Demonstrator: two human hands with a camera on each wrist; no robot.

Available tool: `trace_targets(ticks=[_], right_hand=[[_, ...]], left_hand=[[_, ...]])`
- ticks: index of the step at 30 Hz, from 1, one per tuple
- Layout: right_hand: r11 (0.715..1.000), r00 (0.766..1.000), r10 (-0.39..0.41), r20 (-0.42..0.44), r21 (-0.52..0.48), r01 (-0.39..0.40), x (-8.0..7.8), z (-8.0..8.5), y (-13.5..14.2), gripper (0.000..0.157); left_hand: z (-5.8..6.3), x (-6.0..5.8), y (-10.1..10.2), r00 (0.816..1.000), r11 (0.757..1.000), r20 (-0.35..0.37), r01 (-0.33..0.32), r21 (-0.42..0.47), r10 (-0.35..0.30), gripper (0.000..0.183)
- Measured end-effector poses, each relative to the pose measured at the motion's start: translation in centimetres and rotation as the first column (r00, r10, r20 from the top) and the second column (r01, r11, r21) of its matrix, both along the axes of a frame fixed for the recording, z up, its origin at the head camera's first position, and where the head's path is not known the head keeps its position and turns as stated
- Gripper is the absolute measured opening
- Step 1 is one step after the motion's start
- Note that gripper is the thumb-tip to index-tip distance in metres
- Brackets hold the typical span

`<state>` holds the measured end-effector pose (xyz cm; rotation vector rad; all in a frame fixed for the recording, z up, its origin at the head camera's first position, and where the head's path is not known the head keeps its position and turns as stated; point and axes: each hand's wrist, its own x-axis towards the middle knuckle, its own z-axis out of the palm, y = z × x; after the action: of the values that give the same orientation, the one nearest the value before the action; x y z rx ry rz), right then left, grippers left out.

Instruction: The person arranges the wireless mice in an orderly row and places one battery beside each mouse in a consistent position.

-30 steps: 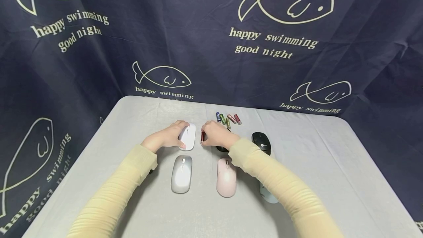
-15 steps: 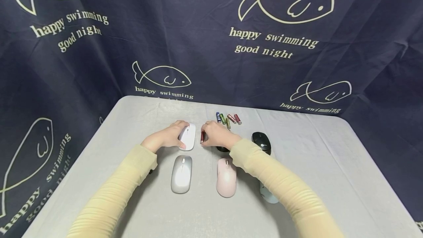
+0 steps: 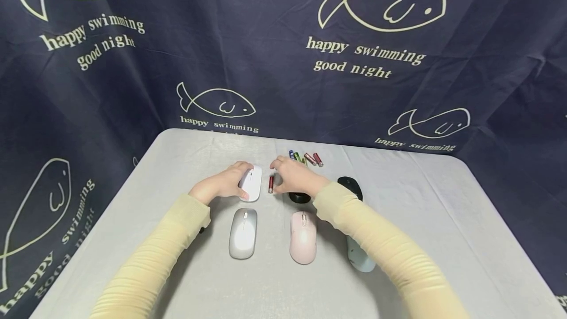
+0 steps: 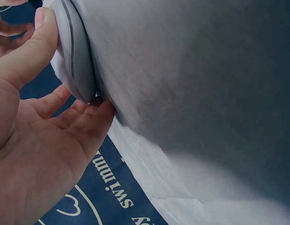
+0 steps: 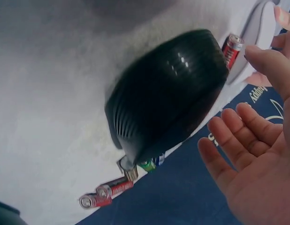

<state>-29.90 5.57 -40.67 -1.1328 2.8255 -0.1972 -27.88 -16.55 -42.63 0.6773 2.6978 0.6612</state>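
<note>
A white computer mouse (image 3: pixel 253 186) lies on the table, gripped at its edges between the thumb and fingers of my left hand (image 3: pixel 227 180). In the left wrist view the thumb presses one end of the mouse (image 4: pixel 75 56) while fingertips touch the other. A red battery (image 3: pixel 270 184) lies on the cloth just right of that mouse. Beside it, my right hand (image 3: pixel 298 177) has its fingers spread, apart from the battery. Beneath the right hand is a black mouse (image 3: pixel 299 198), partly hidden in the head view and large in the right wrist view.
Several batteries (image 3: pixel 318 160) in red, green and blue lie behind the right hand. A silver mouse (image 3: pixel 242 235) and a pink mouse (image 3: pixel 303 240) are nearer. A light-blue mouse (image 3: pixel 361 259) and another black mouse (image 3: pixel 350 184) are partly covered by the right sleeve.
My right hand has let go of the red battery, its fingers spreading and the hand shifting slightly right. The battery stays beside the white mouse. My left hand has not moved.
</note>
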Motion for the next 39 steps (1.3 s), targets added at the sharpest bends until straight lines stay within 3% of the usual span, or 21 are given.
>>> trace_targets(ticks=[13,28,39], right_hand=[[1.0,0.994,-0.008,-0.105,0.005,0.009,-0.4,1.7,2.0,0.058],[0.995,0.995,-0.001,-0.104,-0.103,-0.01,-1.8,2.4,5.4,0.056],[0.993,0.986,-0.113,-0.121,-0.048,0.108,-3.0,2.6,7.8,0.06]], left_hand=[[-0.1,0.0,-0.1,1.0,1.0,-0.008,0.004,0.013,-0.004,0.086],[0.0,0.1,-0.1,1.0,1.0,-0.013,0.006,0.007,-0.006,0.086],[-0.1,0.0,-0.1,1.0,1.0,-0.008,0.002,0.014,-0.002,0.087]])
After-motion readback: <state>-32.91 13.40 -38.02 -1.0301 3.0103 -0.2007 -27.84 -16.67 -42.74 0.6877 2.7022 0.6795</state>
